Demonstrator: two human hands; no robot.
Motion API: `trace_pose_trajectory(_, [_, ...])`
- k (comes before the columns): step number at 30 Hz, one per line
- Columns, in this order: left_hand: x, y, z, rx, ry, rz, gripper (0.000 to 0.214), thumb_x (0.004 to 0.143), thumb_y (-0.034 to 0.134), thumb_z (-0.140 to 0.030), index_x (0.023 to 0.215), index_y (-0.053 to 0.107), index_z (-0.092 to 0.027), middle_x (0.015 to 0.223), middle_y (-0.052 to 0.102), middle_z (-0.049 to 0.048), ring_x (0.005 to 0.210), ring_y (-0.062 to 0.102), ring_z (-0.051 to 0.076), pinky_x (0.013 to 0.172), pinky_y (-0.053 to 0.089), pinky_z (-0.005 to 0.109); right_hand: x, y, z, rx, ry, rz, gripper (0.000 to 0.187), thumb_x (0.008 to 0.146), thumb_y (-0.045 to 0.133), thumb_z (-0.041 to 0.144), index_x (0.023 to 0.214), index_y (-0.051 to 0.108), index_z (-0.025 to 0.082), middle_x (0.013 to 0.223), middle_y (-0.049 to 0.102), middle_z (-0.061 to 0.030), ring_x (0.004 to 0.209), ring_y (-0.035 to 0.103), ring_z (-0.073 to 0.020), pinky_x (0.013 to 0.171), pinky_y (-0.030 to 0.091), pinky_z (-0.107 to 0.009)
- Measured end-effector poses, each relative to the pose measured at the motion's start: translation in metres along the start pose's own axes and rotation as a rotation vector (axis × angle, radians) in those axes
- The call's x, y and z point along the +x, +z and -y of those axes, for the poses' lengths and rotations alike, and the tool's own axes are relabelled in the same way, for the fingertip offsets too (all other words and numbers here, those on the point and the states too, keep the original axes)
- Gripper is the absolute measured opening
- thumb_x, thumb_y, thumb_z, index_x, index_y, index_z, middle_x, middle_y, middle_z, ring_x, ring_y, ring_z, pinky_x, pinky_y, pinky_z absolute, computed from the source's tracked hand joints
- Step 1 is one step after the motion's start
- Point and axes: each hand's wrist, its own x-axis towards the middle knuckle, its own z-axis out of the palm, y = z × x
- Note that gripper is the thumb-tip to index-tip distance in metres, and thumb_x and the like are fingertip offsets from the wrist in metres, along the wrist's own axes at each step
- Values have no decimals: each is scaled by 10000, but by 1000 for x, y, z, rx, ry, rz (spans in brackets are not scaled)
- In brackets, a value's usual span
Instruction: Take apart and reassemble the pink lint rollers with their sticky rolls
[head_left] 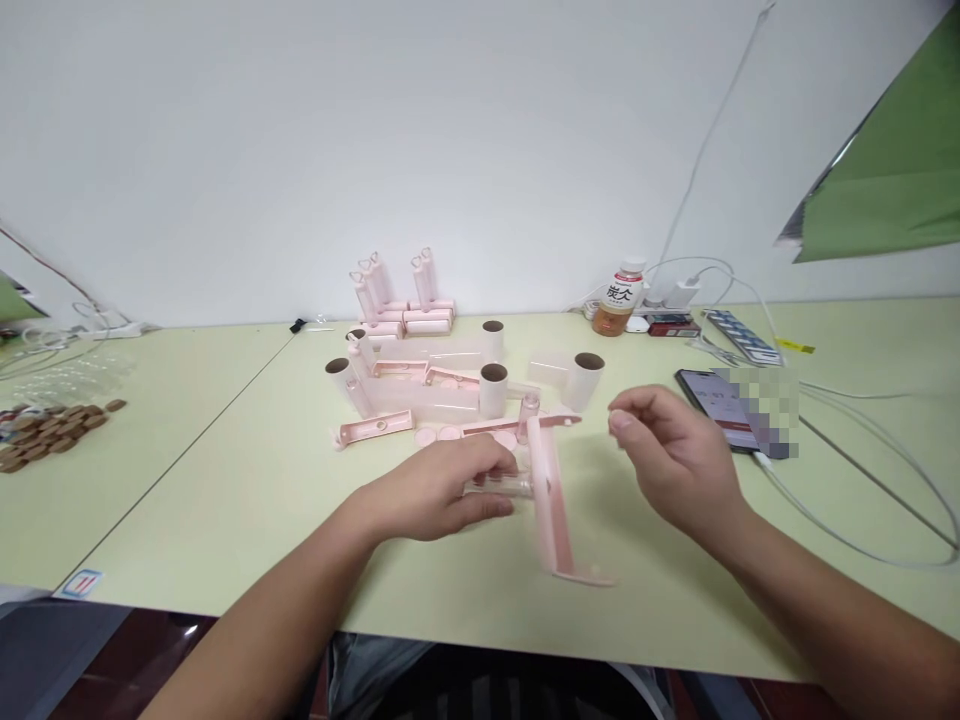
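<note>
My left hand is closed around a clear plastic tube lying low over the table. Against the tube's right end is a long pink trough-shaped shell, slightly blurred, with a flared strip at its near end. My right hand hovers to the right, thumb and forefinger pinched together; whatever they hold, if anything, does not show. Just beyond the hands lie another pink shell, a small upright clear pink tube and several pink discs.
White cardboard tubes stand among more pink shells. Pink cylinders with loops are stacked near the wall. A bottle, a phone and white cables are at right. Brown pieces lie far left.
</note>
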Motion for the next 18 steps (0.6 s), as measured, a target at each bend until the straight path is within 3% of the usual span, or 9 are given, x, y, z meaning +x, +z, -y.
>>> trace_pose_trajectory(3, [5,9,3,17,87,-121,292,945,561,-449,1136,570,-227,1047,659,55,917,599,187,771,452,287,-20,13,14,448,286,480,305,939,526,491,987,612,203,687,623,-12,588,584,-161,533,471,-285])
trace_pose_trajectory(6, [9,15,7,115,160,-157,324,955,528,-491,1152,578,-239,1020,669,57,915,617,200,772,452,296,-31,26,20,802,529,697,377,946,532,508,1212,541,241,774,694,-30,639,665,-191,592,533,-339])
trace_pose_trajectory(9, [10,19,6,227,108,-160,405,934,505,-580,1059,585,-204,907,673,52,799,617,201,667,420,282,-34,32,17,960,582,731,377,918,609,496,1201,536,258,723,690,-2,580,664,-172,564,531,-320])
trace_pose_trajectory(14, [10,19,0,368,55,-117,434,923,485,-624,905,567,-198,803,663,37,718,610,197,606,376,268,-37,25,15,888,458,743,338,877,665,531,935,593,207,678,670,-11,519,619,-127,493,451,-235])
trace_pose_trajectory(16, [9,14,4,411,11,-169,436,931,467,-621,881,561,-199,779,651,35,694,602,197,591,369,271,-36,15,21,877,392,697,297,887,652,515,968,580,239,646,654,2,497,600,-138,477,443,-250])
trace_pose_trajectory(18, [6,6,11,413,-76,-313,430,939,451,-612,866,549,-200,727,614,21,647,571,183,571,356,268,-30,2,27,862,329,589,283,882,643,510,1030,550,288,608,625,27,467,579,-158,454,435,-271])
